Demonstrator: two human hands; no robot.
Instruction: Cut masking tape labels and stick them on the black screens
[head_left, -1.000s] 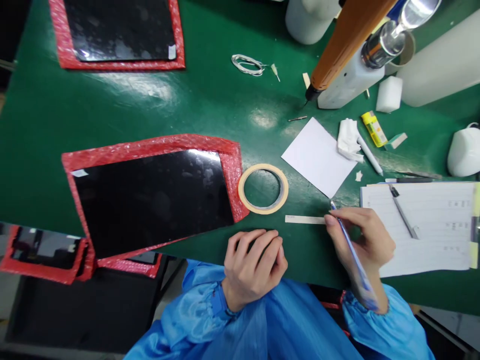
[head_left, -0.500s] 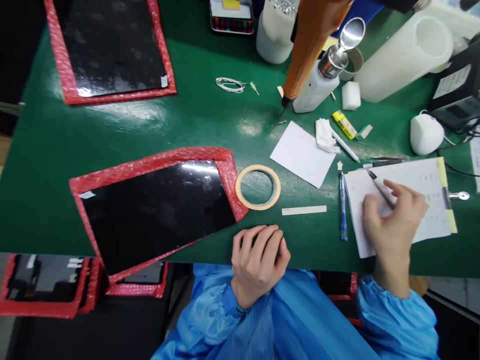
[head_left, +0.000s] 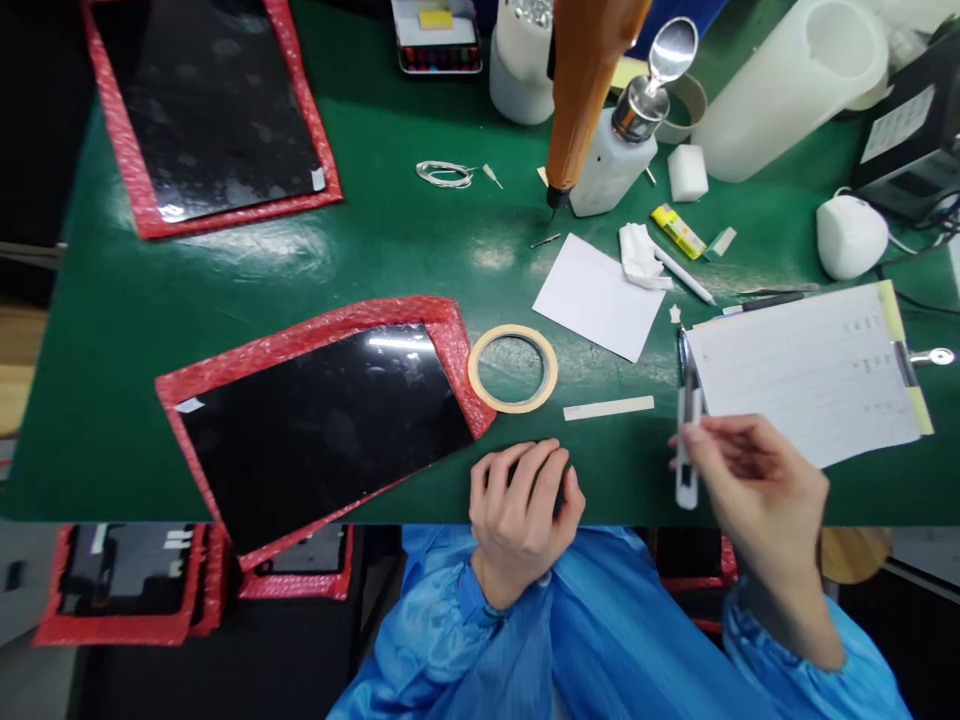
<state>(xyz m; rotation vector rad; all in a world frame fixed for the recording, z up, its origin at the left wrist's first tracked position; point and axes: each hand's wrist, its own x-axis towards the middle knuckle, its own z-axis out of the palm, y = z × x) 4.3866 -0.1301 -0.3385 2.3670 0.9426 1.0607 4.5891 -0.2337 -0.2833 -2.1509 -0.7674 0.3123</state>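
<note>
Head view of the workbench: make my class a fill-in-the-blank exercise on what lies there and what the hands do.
1. The roll of tape lies on the ____ table.
2. The black panel beside it is wrapped in ____ bubble wrap.
3. The right hand holds a slim tool near the lined paper on the ____.
Missing words: green; red; clipboard.
</note>
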